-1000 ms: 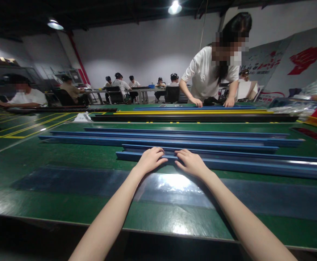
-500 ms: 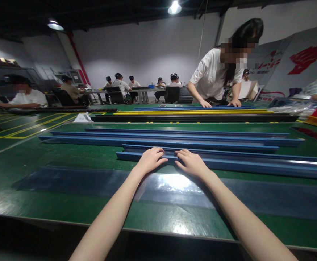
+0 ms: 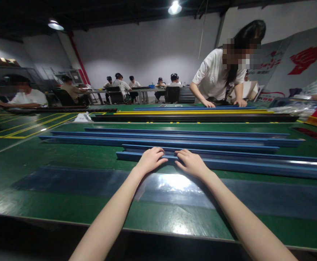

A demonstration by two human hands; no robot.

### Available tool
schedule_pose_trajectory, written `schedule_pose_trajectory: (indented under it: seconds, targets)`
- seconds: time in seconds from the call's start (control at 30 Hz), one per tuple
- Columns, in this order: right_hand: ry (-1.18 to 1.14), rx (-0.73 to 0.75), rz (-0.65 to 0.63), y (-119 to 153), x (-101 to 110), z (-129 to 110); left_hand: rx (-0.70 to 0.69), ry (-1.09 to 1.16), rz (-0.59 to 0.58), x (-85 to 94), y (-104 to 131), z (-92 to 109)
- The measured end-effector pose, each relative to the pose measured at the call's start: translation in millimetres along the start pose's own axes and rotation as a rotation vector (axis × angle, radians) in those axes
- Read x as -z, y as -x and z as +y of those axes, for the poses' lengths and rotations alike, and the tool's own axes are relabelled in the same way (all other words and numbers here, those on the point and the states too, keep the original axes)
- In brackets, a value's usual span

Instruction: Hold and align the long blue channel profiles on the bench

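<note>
A long blue U-shaped channel (image 3: 256, 165) lies across the green table in front of me. My left hand (image 3: 151, 159) grips its near wall towards the left end, fingers over the top edge and thumb on the outer side. A short way to the right, my right hand (image 3: 189, 161) holds the same wall in a like manner. The fingertips dip inside the channel and are partly hidden. Between my forearms and beneath them lies a clear plastic sheet (image 3: 79, 181), flat on the table (image 3: 74, 208).
Beyond it lie more blue channels (image 3: 158, 141), then a black strip (image 3: 215, 118) and a yellow strip (image 3: 191, 112). A co-worker (image 3: 218, 76) leans over the far side, both hands on blue strips. A dark flat object (image 3: 313, 135) lies at right, near plastic wrap (image 3: 291, 108).
My hands and the blue channel have stayed where they were. Across the table, the co-worker's body and hands have shifted slightly to the right.
</note>
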State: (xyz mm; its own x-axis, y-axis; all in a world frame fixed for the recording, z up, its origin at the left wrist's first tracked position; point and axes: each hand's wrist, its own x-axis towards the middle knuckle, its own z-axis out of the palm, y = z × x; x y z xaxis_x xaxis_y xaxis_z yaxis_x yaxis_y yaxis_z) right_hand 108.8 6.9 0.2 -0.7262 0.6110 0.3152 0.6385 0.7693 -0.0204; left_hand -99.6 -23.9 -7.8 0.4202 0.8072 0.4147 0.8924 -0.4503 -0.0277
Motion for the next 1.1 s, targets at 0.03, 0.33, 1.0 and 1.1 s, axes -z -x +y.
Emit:
schedule_pose_trajectory:
  seconds: [0.03,0.33,1.0,1.1]
  targets:
    - [0.0,0.0,-0.001,0.0,0.1,0.0,0.002,0.001,0.002,0.1,0.0,0.0]
    - [0.0,-0.003,-0.004,0.0,0.8,-1.0,0.012,0.002,-0.017,2.1,-0.1,1.4]
    - [-0.01,-0.002,-0.017,1.3,1.5,-0.2,0.006,-0.001,-0.014,0.7,-0.3,1.6]
    - [0.013,0.0,-0.019,1.7,2.1,-0.3,0.02,-0.033,-0.007,0.5,-0.4,1.7]
